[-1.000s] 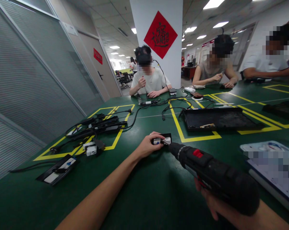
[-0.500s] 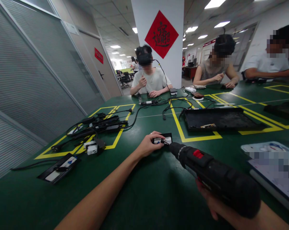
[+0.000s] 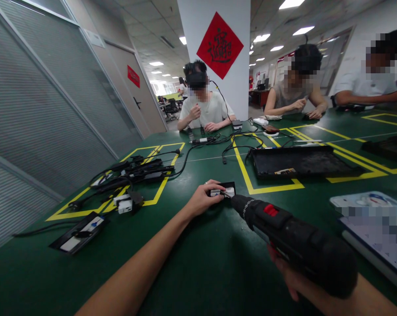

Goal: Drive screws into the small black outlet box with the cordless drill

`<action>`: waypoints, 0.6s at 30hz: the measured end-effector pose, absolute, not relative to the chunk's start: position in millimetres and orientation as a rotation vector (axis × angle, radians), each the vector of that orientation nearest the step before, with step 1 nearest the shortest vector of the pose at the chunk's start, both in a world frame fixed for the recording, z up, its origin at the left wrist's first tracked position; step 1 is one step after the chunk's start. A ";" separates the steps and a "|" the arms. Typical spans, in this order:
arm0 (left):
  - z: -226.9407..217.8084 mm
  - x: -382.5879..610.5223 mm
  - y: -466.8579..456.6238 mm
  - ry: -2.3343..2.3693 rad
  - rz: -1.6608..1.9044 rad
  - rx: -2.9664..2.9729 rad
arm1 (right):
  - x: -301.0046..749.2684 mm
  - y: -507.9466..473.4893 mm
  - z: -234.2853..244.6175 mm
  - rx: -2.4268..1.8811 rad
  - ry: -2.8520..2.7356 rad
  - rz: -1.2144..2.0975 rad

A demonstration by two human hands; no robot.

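My right hand (image 3: 286,267) is wrapped round the handle of a black cordless drill (image 3: 294,239) with a red switch on top. The drill points away to the left, and its thin bit reaches a small black case (image 3: 230,186) with white parts inside. My left hand (image 3: 205,197), wearing a ring, grips this case from the left, thumb and fingers closed near the bit's tip. The fingers cover part of the case, and the exact spot the tip touches is too small to make out. A similar opened black case (image 3: 66,245) with white parts lies on the left.
On the green table (image 3: 185,272), a tangle of black cables and adapters (image 3: 142,170) lies left, beside a white plug block (image 3: 124,205). A long black tray (image 3: 304,163) stands right of centre; a box-like object (image 3: 369,226) lies near right. Co-workers sit across the table.
Only a slight shift of the view shows. Both hands, the drill and the black case keep the same places relative to each other.
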State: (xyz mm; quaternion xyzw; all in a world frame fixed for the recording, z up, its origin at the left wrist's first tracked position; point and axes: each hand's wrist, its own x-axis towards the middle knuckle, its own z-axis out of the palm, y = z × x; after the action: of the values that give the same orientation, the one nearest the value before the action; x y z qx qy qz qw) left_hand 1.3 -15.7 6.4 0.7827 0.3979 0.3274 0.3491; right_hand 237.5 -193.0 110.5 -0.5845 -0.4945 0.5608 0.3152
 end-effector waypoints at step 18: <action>5.6 0.6 -14.3 1.032 0.855 2.035 | 239.3 -190.7 108.4 -1.557 -1.417 1.453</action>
State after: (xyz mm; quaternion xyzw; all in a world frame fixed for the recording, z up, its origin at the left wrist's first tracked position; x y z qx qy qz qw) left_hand 0.6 -14.3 5.6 0.7839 0.3975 0.3292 0.3451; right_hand 239.3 -190.7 108.4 -0.5830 -0.5305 0.5441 0.2875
